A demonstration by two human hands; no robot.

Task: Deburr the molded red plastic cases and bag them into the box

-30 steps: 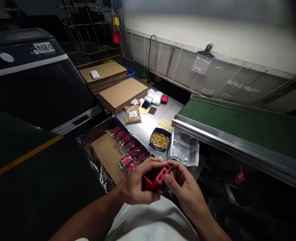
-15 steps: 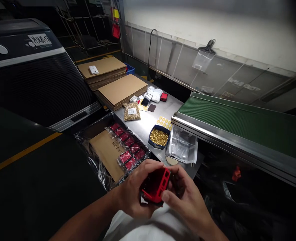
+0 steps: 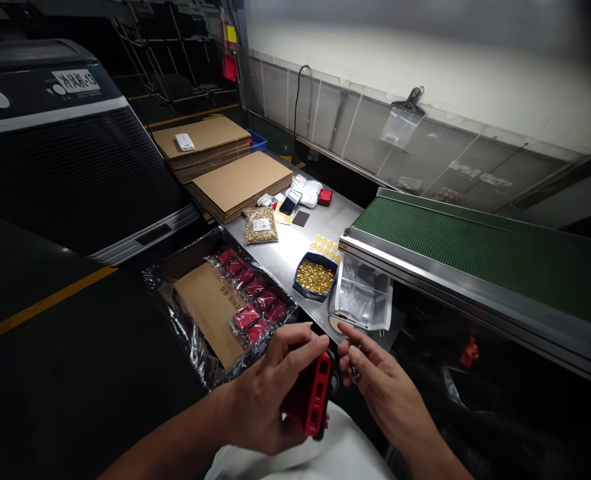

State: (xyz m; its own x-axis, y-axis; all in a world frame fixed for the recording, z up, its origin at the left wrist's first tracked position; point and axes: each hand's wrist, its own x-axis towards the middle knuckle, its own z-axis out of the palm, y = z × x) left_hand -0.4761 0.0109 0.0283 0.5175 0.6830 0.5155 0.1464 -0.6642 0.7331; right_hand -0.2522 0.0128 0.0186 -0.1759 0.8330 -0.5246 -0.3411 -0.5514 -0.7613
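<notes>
My left hand (image 3: 265, 390) is wrapped around a red and black phone case (image 3: 318, 393), held tilted over my lap. The row of cut-outs along the case's edge faces up towards me. Just to its right, apart from the case, is my right hand (image 3: 375, 377). Its thumb and fingers pinch small shiny metal pieces (image 3: 355, 372), too small to make out fully, while the index finger points forward. Beyond the hands, a dark blue tray (image 3: 297, 288) holds many small gold-coloured metal pieces (image 3: 315, 276). Beside that tray stands a pale bin (image 3: 386, 313) with clear plastic bags in it.
At left, a plastic-lined box (image 3: 175, 327) contains several wrapped red items (image 3: 255, 287) and cardboard. A bag of gold pieces (image 3: 260, 227), a phone (image 3: 290, 202) and sticker sheets (image 3: 325, 247) lie on the metal table (image 3: 275, 257). A green conveyor belt (image 3: 450, 233) runs along the right.
My right hand has come off the phone case and moved slightly right, now pinching small metal pieces. The left hand has kept hold of the case, which has turned more upright.
</notes>
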